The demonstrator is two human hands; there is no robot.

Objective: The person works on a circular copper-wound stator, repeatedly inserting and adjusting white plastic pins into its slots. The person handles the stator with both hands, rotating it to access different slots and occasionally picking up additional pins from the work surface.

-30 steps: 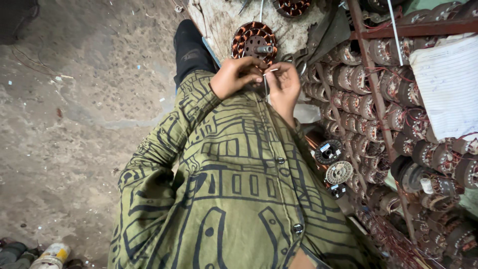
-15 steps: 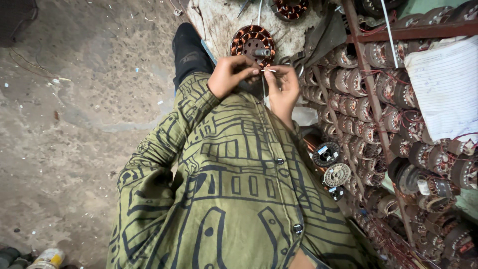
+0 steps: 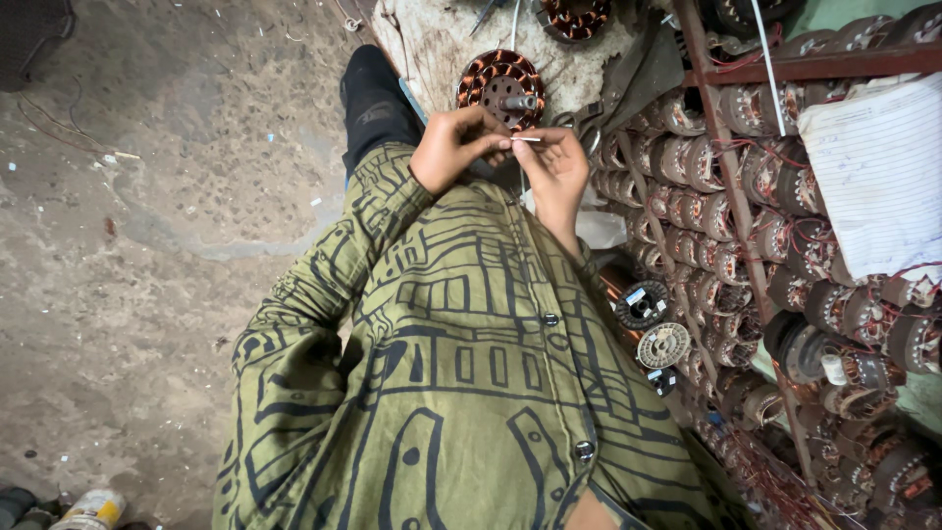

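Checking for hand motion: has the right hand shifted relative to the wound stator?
No clear move: the right hand sits just below-right of the wound stator, as before.

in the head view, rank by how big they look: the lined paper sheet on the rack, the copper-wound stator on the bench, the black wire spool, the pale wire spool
1. Lined paper sheet, clearly largest.
2. Copper-wound stator.
3. Black wire spool and pale wire spool look about alike, so no ranking between them.
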